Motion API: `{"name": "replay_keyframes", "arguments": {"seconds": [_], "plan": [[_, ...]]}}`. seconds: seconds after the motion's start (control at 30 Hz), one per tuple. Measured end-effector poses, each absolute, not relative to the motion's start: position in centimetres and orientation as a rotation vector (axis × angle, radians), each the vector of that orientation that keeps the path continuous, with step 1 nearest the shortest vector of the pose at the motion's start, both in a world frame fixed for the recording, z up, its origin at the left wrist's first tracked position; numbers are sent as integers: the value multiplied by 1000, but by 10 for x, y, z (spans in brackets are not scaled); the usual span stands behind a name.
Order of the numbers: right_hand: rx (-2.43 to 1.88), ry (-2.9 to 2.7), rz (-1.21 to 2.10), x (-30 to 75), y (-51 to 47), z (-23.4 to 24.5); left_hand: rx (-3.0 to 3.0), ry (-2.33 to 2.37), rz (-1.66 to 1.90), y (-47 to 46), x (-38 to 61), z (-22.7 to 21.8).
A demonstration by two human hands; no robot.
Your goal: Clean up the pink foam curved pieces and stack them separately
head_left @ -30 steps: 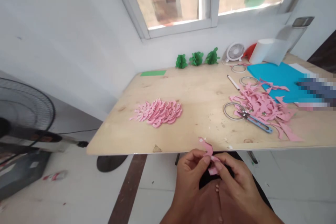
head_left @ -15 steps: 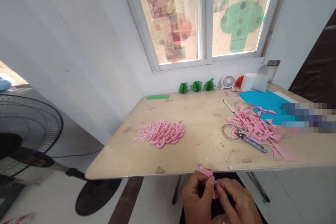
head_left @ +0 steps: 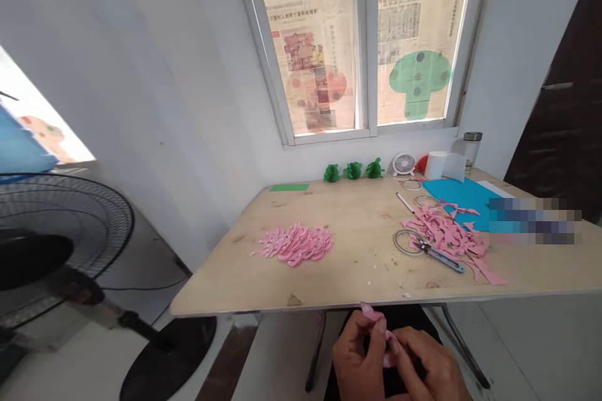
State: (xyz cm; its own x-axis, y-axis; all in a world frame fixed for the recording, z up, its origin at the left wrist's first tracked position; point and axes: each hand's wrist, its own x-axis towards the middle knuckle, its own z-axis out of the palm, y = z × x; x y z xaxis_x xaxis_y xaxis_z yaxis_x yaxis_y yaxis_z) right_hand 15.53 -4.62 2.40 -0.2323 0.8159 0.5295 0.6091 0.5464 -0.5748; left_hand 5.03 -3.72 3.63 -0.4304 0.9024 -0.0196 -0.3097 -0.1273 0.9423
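Just below the table's front edge, over my lap, my left hand [head_left: 358, 354] and my right hand [head_left: 427, 360] pinch one narrow piece of pink sheet material [head_left: 372, 312] between thumbs and fingers. Its upper end sticks out above my left thumb, and more of it shows between the two hands; the fingers cover the rest. To the left on the table lies a heap of curved pink cut pieces [head_left: 301, 244]. Blue-handled thread snips [head_left: 444, 259] rest across a metal ring [head_left: 405, 243] beside a pile of pink offcuts [head_left: 446, 232].
A wooden table [head_left: 348, 288] spans the front. Along its back stand several green paper ornaments [head_left: 352, 170], a small white fan [head_left: 403, 165], a white roll [head_left: 435, 165] and a glass bottle [head_left: 471, 151]. Blue sheets [head_left: 463, 195] lie at right. A floor fan [head_left: 70, 250] stands left.
The camera has tilted up a little, so the table and window sit lower in the picture. Both hands keep their hold on the pink piece, with slight finger movement.
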Motion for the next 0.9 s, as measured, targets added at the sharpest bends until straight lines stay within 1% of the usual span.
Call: {"name": "replay_keyframes", "arguments": {"seconds": [0.07,0.17,0.33,0.4,0.63,0.77,0.9], "plan": [[-1092,-2045,279,161,-50,23,770,1198,1716,-41,52,38],[-1172,-1977,319,165,-56,24,802,1116,1659,-45,50,42],[-1157,-1881,650,162,-64,33,823,1025,1544,-49,45,48],[-1169,-1869,647,162,-66,35,819,1012,1545,-48,46,47],[-1179,-1892,393,165,-72,27,747,978,1555,-45,51,39],[-1170,-1904,483,167,-71,26,757,969,1557,-46,53,39],[-1205,-1765,594,168,-68,32,780,972,1515,-50,57,41]]}}
